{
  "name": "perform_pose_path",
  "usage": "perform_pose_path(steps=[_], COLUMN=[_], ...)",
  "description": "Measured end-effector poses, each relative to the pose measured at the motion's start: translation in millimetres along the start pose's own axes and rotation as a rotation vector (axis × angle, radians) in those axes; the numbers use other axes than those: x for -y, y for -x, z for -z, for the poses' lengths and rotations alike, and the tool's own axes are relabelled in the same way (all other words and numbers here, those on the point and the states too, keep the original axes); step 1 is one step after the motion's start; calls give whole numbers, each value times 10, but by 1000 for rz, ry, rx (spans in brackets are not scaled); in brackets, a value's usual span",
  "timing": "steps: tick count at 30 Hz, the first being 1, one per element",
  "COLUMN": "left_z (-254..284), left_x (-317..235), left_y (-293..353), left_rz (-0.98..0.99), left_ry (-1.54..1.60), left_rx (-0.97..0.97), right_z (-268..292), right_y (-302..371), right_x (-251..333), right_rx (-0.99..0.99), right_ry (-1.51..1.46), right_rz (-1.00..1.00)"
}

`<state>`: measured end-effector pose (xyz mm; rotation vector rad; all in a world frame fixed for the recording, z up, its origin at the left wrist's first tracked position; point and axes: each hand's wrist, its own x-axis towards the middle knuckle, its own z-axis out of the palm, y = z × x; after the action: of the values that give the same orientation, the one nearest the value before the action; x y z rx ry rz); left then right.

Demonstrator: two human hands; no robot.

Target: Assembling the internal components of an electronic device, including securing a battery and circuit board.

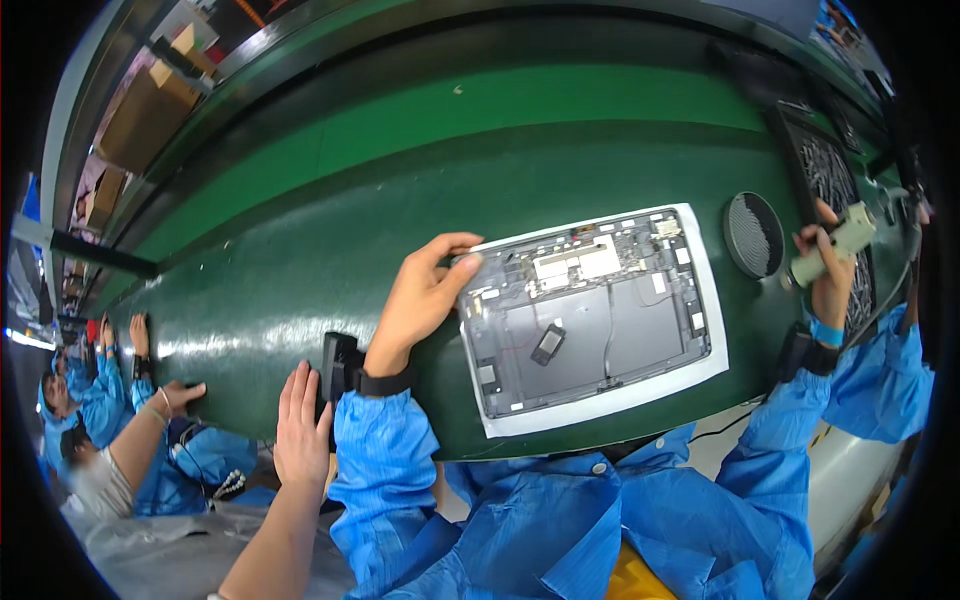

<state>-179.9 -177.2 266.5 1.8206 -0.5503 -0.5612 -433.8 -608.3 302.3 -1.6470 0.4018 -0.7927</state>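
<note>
An opened tablet [630, 330] lies on a white sheet [712, 290], its inner boards and wiring showing. A small black rectangular part with thin wires [548, 344] rests tilted inside the housing. At the far left corner my left hand [425, 285] pinches the tablet's edge between thumb and fingers. Off to the right, my right hand [835, 275] is wrapped around a cream-coloured electric screwdriver [850, 235], held beside a round dish of small metal screws [753, 235]. Its tip points left toward the dish.
A dark tray [795, 140] of metal pieces stands at the far right, with a cable [890, 310] nearby. A co-worker's hand [303, 430] lies at the table edge on my left. More people sit farther left. Cardboard boxes [150, 115] are on the shelf at upper left.
</note>
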Motion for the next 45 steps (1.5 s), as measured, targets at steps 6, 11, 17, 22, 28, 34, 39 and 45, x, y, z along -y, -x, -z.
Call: perform_pose_path(steps=[6, 11, 17, 22, 28, 34, 39, 45], left_z=[42, 34, -43, -133, -269, -160, -169, -205], left_x=[91, 48, 11, -281, -228, -362, -247, -147], left_y=[-124, -87, 176, 517, 516, 556, 623, 603], left_rz=[-19, -24, -270, -392, -372, -105, -85, -198], left_ry=[89, 70, -293, -528, -425, -371, -310, -198], left_rx=[147, 133, -346, -201, -119, -88, -94, -98], right_z=[-17, -355, -428, -599, -489, -887, -2173, -2749], right_y=[471, 399, 400, 359, 504, 815, 1033, 1015], right_x=[-90, 29, 31, 84, 56, 415, 702, 464], right_rx=[205, 556, 283, 69, -46, -606, 545, 671], right_ry=[-228, -301, -187, -8, 186, 585, 515, 781], right_rz=[-13, -126, -114, -74, -124, 125, 61, 210])
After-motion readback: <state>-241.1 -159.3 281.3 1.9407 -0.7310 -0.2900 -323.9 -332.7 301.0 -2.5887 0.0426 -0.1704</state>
